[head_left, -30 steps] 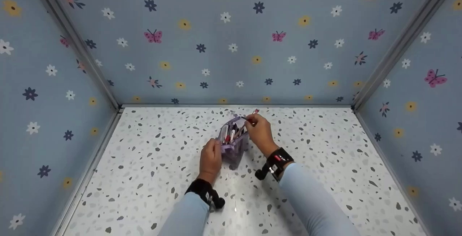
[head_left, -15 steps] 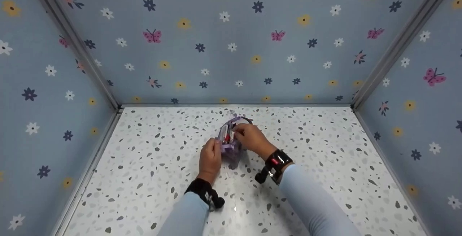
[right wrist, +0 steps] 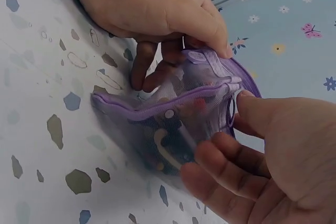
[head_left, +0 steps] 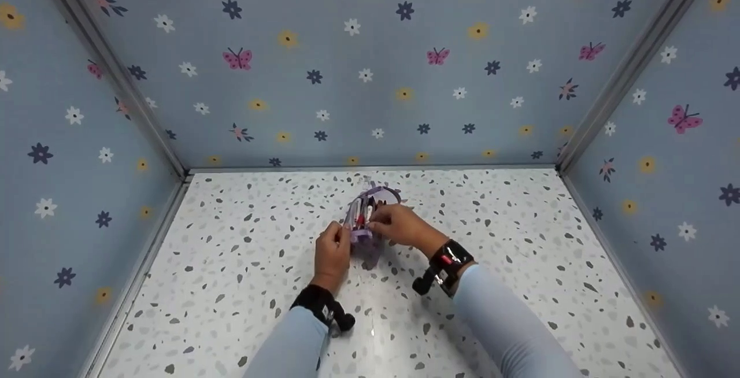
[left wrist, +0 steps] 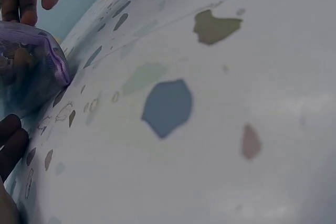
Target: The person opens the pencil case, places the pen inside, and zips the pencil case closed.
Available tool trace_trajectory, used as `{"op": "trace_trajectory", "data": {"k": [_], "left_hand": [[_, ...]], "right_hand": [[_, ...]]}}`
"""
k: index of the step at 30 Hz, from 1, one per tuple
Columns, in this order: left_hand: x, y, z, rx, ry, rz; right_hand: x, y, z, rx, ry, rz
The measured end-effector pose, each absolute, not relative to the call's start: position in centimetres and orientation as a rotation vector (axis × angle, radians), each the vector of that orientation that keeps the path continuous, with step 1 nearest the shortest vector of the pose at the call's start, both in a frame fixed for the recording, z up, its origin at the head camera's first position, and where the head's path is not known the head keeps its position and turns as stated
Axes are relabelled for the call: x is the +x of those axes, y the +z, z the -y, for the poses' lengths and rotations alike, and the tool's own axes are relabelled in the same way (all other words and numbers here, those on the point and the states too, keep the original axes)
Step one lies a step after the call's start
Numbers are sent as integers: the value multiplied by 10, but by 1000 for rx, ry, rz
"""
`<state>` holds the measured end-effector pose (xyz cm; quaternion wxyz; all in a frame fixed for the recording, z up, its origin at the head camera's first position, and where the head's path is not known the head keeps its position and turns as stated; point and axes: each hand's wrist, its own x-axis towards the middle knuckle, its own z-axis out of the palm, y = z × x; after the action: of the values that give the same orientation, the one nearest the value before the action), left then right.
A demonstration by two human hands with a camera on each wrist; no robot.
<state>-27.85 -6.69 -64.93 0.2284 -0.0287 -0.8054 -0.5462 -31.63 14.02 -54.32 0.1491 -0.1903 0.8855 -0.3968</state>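
Note:
A purple mesh pencil case (head_left: 365, 249) stands on the speckled surface with its zipped top gaping. Several pens (head_left: 359, 216), some white and one with red, lie inside it. My left hand (head_left: 333, 254) grips the near left end of the case, thumb on the purple trim in the right wrist view. On the other side, my right hand (head_left: 404, 226) pinches the edge of the opening between thumb and index finger, near the zip's end; its other fingers (right wrist: 210, 161) curve loosely beside the mesh. Through the mesh (right wrist: 152, 135), the contents look blurred.
The white speckled tabletop (head_left: 243, 285) spreads around the case. Blue flowered panels (head_left: 370, 77) rise at the back and both sides, with grey metal strips along their joins. Each wrist wears a black strapped camera (head_left: 448, 265).
A red-ended pen was in my right hand a second ago at the far right; the hand lowered it into the case, let go, and moved nearer to the rim. My left hand keeps its grip.

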Motion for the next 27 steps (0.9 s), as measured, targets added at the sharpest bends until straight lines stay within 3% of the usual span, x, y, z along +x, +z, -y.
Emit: {"op": "trace_trajectory", "data": {"k": [9, 20, 27], "left_hand": [[-278, -646, 66, -36, -1625, 2149], [-267, -631, 47, -460, -913, 2186], [-265, -614, 34, -463, -722, 2366]], "right_hand": [[-318, -545, -139, -474, -1294, -2457], [-324, -532, -149, -516, -1389, -2502], [-323, -521, -153, -601, -1317, -2530]]}}
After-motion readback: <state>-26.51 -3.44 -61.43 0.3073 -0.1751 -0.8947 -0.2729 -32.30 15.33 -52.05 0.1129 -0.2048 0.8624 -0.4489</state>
